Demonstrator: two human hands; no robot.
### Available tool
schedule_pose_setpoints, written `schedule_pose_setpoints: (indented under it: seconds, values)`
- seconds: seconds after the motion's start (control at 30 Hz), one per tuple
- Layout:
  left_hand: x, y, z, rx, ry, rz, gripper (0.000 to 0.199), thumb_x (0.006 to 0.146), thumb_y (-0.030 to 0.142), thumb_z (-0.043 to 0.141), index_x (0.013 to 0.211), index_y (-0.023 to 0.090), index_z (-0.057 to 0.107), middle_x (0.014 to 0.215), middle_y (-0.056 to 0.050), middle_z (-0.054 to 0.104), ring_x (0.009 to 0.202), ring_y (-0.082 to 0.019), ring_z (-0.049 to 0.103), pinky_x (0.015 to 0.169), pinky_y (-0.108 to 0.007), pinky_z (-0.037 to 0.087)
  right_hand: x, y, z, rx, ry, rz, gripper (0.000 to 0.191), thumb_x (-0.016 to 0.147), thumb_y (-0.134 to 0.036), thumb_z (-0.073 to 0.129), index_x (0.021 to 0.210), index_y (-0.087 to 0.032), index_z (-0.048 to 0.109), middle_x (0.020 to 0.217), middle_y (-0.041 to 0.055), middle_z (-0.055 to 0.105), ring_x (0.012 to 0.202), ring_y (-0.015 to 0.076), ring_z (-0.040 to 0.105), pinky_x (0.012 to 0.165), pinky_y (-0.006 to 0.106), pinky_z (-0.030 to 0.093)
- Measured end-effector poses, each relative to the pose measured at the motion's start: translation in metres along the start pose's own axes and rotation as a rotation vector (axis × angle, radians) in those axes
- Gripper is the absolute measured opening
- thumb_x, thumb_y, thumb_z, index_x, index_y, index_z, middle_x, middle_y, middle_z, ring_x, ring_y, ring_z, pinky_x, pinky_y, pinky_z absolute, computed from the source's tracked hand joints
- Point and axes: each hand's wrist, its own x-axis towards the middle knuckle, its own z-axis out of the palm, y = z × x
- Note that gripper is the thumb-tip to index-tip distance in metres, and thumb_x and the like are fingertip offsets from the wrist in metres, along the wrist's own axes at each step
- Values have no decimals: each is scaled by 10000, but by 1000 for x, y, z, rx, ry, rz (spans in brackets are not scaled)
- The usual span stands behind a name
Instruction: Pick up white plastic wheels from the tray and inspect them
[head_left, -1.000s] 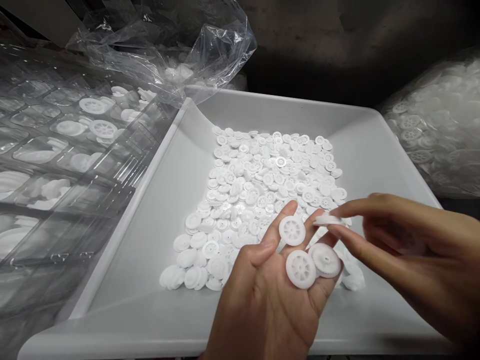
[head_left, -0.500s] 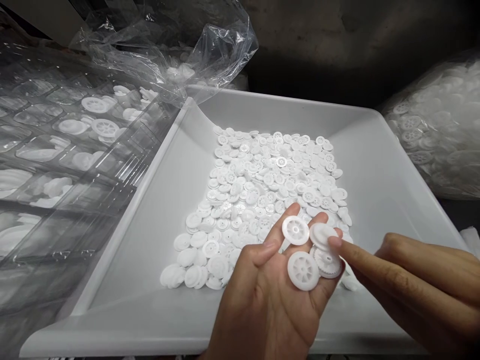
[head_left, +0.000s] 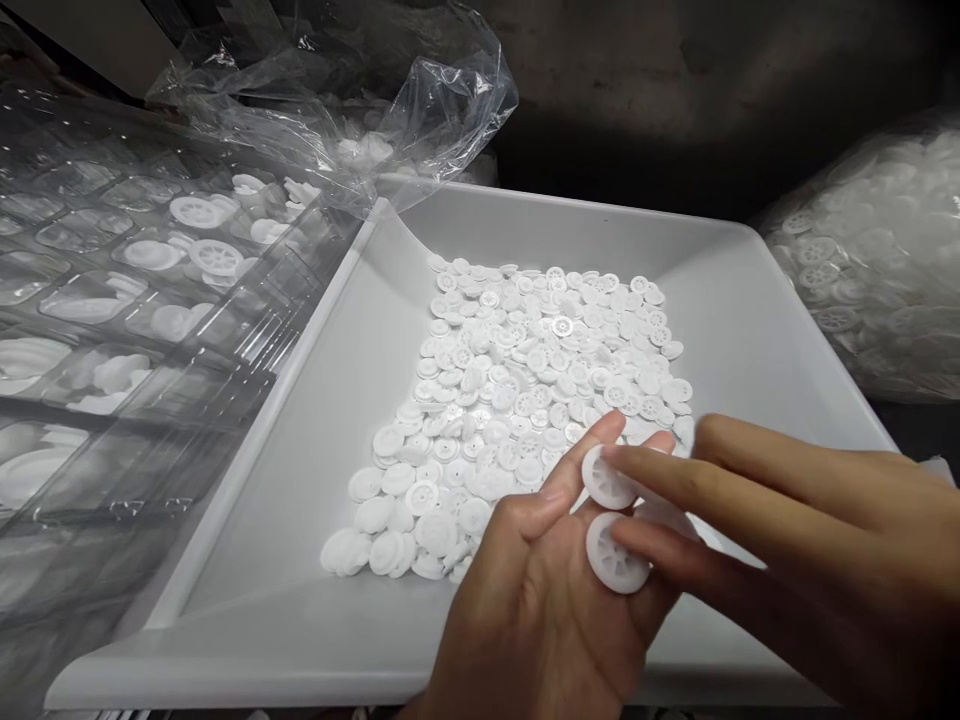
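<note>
My left hand (head_left: 547, 600) lies palm up over the near part of the bin, cradling several white plastic gears. Two of them show best: an upper spoked gear (head_left: 606, 480) near the fingers and a lower gear (head_left: 616, 568) on the palm. Another gear is partly covered by my right hand (head_left: 795, 520). That hand reaches in from the right with its fingers stretched out and apart. One fingertip touches the upper gear and a lower finger rests on the lower one. Beneath, a heap of similar white gears (head_left: 510, 400) covers the bin floor.
The grey bin (head_left: 772, 300) has sloping walls. To the left are clear plastic trays (head_left: 82, 230) with white parts in some pockets. A crumpled clear bag (head_left: 450, 100) hangs over the back left corner. A bag full of white gears (head_left: 892, 260) stands at right.
My right hand has moved left over the palm, its fingers spreading onto the gears and covering some that showed before. My left hand has shifted slightly right.
</note>
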Motion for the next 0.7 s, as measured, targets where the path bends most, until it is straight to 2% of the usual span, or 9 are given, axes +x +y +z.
schedule_pose_setpoints:
  seconds: [0.1, 0.17, 0.3, 0.47, 0.57, 0.63, 0.7]
  values:
    - [-1, -1, -4, 28, -70, 23, 554, 955, 284, 338, 1454, 80, 210, 1390, -164, 445, 1336, -233, 375, 1158, -384, 211, 11, 0, 3, -95, 12, -16, 187, 951, -313, 479, 1087, -215, 561, 834, -30, 546, 607, 39, 507, 478, 210, 360]
    - [0, -2, -4, 50, -75, 35, 556, 952, 296, 341, 1447, 74, 216, 1349, -185, 472, 1306, -232, 420, 1146, -387, 231, 14, -1, 4, -8, 58, 11, 137, 928, -276, 505, 1033, -222, 575, 821, -37, 538, 606, 21, 494, 488, 185, 358]
    - [4, -4, -3, 54, -76, 79, 588, 920, 309, 419, 1421, 57, 243, 1338, -205, 471, 1290, -267, 433, 1147, -422, 214, 19, -1, 4, 325, -16, 152, 76, 898, -236, 552, 947, -261, 605, 740, -64, 523, 606, -10, 472, 546, 99, 378]
    - [11, -2, 1, 19, -228, 105, 527, 911, 212, 302, 1385, -20, 293, 1342, -238, 447, 1326, -299, 376, 1146, -477, 141, 26, 4, 12, 261, 74, 313, 94, 884, -341, 568, 952, -286, 600, 707, -89, 545, 571, -27, 476, 525, 45, 377]
    - [8, 1, 1, -27, -152, 63, 562, 907, 240, 336, 1400, -23, 282, 1356, -236, 434, 1348, -305, 341, 1148, -438, 163, 20, 1, 13, 139, 159, 243, 126, 903, -340, 539, 1000, -270, 578, 638, -62, 485, 500, -6, 417, 450, 86, 337]
    - [4, 3, -1, -62, -43, 8, 570, 911, 269, 384, 1431, 66, 274, 1372, -188, 442, 1346, -282, 350, 1150, -401, 164, 11, -8, 12, 88, 164, 213, 172, 921, -385, 500, 1039, -272, 555, 665, -45, 500, 527, 25, 454, 466, 125, 371]
    - [1, 4, -3, -87, 25, -36, 553, 921, 281, 412, 1443, 161, 275, 1387, -135, 447, 1327, -252, 386, 1151, -389, 150, -1, -18, 13, 68, 86, 218, 221, 910, -402, 515, 1083, -264, 525, 748, -29, 567, 630, 82, 546, 573, 194, 456]
